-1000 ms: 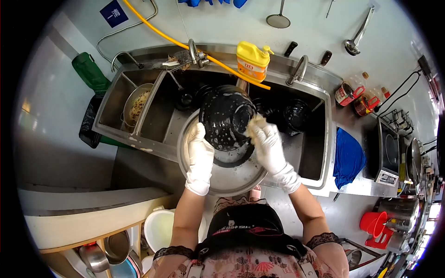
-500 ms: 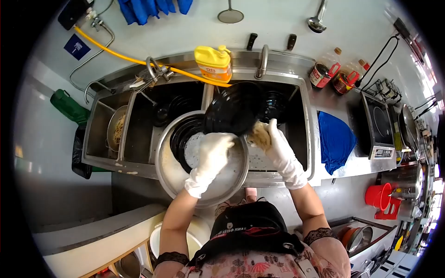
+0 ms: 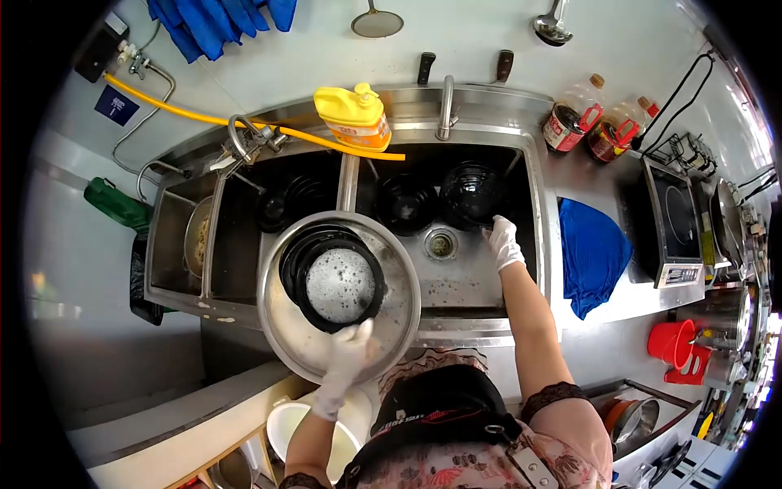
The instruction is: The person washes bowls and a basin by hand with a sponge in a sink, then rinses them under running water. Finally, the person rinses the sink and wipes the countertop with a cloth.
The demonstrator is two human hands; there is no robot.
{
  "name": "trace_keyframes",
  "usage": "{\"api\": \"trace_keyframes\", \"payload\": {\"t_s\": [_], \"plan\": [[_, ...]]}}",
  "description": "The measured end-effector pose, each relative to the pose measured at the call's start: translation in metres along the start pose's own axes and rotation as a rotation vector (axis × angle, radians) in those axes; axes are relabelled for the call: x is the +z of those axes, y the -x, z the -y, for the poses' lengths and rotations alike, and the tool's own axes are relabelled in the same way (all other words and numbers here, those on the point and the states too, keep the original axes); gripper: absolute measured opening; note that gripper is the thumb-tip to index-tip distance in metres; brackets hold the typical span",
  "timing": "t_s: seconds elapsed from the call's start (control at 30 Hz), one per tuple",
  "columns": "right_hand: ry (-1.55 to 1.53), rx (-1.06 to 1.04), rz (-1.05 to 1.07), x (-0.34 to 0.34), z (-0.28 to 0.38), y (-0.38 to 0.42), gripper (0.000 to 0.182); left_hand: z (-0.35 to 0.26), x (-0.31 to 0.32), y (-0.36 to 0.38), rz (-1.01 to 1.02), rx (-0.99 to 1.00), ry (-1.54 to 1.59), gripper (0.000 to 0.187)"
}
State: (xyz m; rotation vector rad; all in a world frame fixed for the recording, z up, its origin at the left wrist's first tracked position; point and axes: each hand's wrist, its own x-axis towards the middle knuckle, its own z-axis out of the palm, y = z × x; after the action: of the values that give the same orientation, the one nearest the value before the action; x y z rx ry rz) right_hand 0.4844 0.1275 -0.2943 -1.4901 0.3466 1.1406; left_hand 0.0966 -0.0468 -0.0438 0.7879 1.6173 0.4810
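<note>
White gloves cover both hands. My left hand [image 3: 350, 354] is at the front of the large metal basin [image 3: 403, 314], its fingers by the lower edge of the black bowls [image 3: 379, 281]; a blur hides whether it grips anything. Soapy water fills the top bowl. In the right sink [image 3: 464, 297], my right hand [image 3: 503, 238] has its fingertips at the lower edge of a black bowl [image 3: 472, 191]. Another black bowl [image 3: 406, 204] lies to the left of that one, above the drain [image 3: 441, 244].
A yellow detergent jug [image 3: 355, 121] and yellow hose [image 3: 179, 110] are behind the sinks, near the faucet [image 3: 446, 110]. A blue cloth [image 3: 590, 253], sauce bottles [image 3: 573, 118] and a cooker [image 3: 676, 220] stand right. A white bucket [image 3: 281, 424] is below the basin.
The black bowl held above the sinks is now down in the right sink. My left hand moved down and toward me; the tan scrubber no longer shows in my right hand.
</note>
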Motion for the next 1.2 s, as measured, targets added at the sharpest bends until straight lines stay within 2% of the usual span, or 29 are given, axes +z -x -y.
{"api": "trace_keyframes", "payload": {"t_s": [0.07,0.1,0.13,0.2,0.27,0.33,0.37,0.4,0.43,0.47,0.53,0.57,0.63,0.67,0.7,0.73,0.8,0.83,0.87,0.9,0.93,0.97,1.0,1.03,1.07,1.1,1.13,1.17,1.2], "plan": [[-0.035,-0.01,-0.016,0.006,-0.005,-0.004,0.023,0.041,-0.042,-0.023,0.209,-0.177,-0.089,0.035],[-0.044,0.006,0.004,0.009,-0.005,-0.006,0.028,0.049,-0.041,-0.028,0.206,-0.185,-0.081,0.035],[-0.051,0.023,0.025,0.011,-0.007,-0.004,0.034,0.055,-0.041,-0.03,0.207,-0.244,0.183,0.036],[0.196,-0.032,0.063,-0.001,0.003,0.031,0.046,0.052,-0.039,-0.029,0.221,-0.357,0.615,0.047],[0.046,0.009,0.276,-0.024,-0.005,0.019,0.051,0.052,-0.031,-0.045,0.233,-0.363,0.854,0.045],[-0.033,-0.033,0.194,-0.021,-0.01,0.052,0.052,0.107,-0.034,-0.099,0.267,-0.053,0.656,0.045],[0.124,-0.135,0.428,-0.033,-0.009,0.051,0.033,0.112,-0.031,-0.111,0.213,-0.124,0.767,0.043],[0.189,-0.329,0.496,-0.017,-0.013,0.107,0.027,0.111,-0.027,-0.118,0.163,-0.194,0.874,0.042],[0.245,-0.538,0.548,0.001,-0.014,0.174,0.021,0.102,-0.027,-0.116,0.053,-0.258,0.75,0.038],[0.282,-0.742,0.581,0.021,-0.015,0.243,0.016,0.134,-0.027,-0.151,-0.102,-0.215,0.677,0.035],[0.539,-1.176,0.716,0.045,-0.048,0.289,0.022,0.13,-0.021,-0.155,-0.243,-0.119,0.539,0.035],[0.694,-1.37,0.799,0.054,-0.062,0.304,0.023,0.128,-0.025,-0.151,-0.248,-0.116,0.546,0.035],[1.043,-1.702,0.91,0.071,-0.086,0.317,0.025,0.118,-0.035,-0.133,-0.32,-0.041,0.357,0.027],[1.24,-1.834,0.936,0.078,-0.1,0.311,0.026,0.11,-0.04,-0.121,-0.326,-0.037,0.357,0.027],[1.531,-2.054,0.809,0.082,-0.109,0.301,0.025,0.104,-0.045,-0.108,-0.275,0.014,0.401,0.024],[1.888,-2.006,0.809,0.083,-0.109,0.309,0.023,0.099,-0.048,-0.099,-0.221,0.064,0.444,0.021],[1.847,-1.793,0.723,0.074,-0.15,0.286,0.025,0.099,-0.055,-0.095,-0.202,0.074,0.456,0.017],[1.905,-1.645,0.707,0.064,-0.153,0.304,0.025,0.099,-0.057,-0.096,-0.165,0.101,0.544,0.015],[2.012,-1.661,0.743,0.058,-0.16,0.301,0.023,0.093,-0.059,-0.093,-0.127,0.129,0.632,0.013],[1.953,-1.585,0.821,0.05,-0.17,0.3,0.023,0.091,-0.06,-0.087,-0.092,0.159,0.626,0.022],[1.892,-1.509,0.893,0.046,-0.174,0.308,0.024,0.082,-0.058,-0.079,-0.09,0.158,0.629,0.022],[1.694,-1.427,1.078,0.044,-0.171,0.324,0.031,0.073,-0.055,-0.073,-0.031,0.131,0.783,0.033],[1.576,-1.193,1.126,0.045,-0.178,0.333,0.037,0.065,-0.054,-0.07,0.03,0.106,0.936,0.043],[1.319,-1.127,1.233,0.052,-0.178,0.346,0.038,0.061,-0.058,-0.071,0.093,0.031,0.947,0.063],[1.06,-1.049,1.321,0.058,-0.178,0.36,0.04,0.07,-0.06,-0.088,0.382,0.299,0.989,0.067],[0.87,-1.219,1.323,0.069,-0.178,0.373,0.041,0.084,-0.058,-0.099,0.265,0.296,0.948,0.065],[0.943,-1.276,1.265,0.079,-0.186,0.364,0.04,0.087,-0.058,-0.099,0.148,0.292,0.903,0.064],[1.123,-1.352,1.247,0.089,-0.182,0.361,0.037,0.086,-0.057,-0.093,0.151,0.291,0.895,0.064],[1.305,-1.422,1.222,0.1,-0.176,0.357,0.035,0.085,-0.057,-0.087,0.139,0.204,0.89,0.063]]}}
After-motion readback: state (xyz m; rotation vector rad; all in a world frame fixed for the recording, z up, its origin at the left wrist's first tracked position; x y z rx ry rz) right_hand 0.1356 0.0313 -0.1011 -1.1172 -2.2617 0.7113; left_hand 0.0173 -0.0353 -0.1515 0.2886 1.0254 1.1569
